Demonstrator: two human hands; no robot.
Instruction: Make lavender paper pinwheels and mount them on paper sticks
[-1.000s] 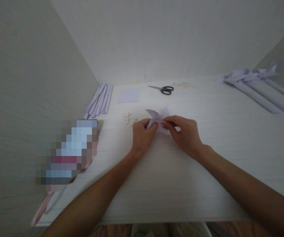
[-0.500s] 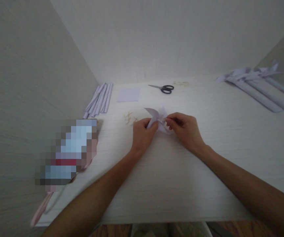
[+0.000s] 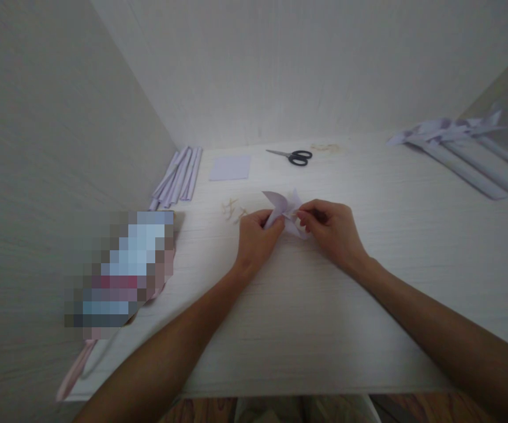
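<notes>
Over the middle of the table, my left hand (image 3: 256, 238) is closed on a pale lilac paper pinwheel (image 3: 276, 202), thumb in front and fingers behind, its curled blades standing out. My right hand (image 3: 331, 229) pinches with thumb and forefinger close to the pinwheel's centre. A thin tan piece seems to show at those fingertips, too small and blurred to name for sure. Several thin tan pieces (image 3: 230, 207) lie on the table just left of my left hand.
Scissors (image 3: 298, 157) lie at the back beside more tan pieces (image 3: 327, 148). A lilac paper square (image 3: 230, 168) and several rolled paper tubes (image 3: 179, 179) are back left. Finished-looking pinwheels on tubes (image 3: 450, 138) lie far right. A blurred-out object (image 3: 134, 258) is at the left edge.
Both hands and the pinwheel have shifted very slightly. My right fingers stay pinched by its centre, and the view has tilted a little.
</notes>
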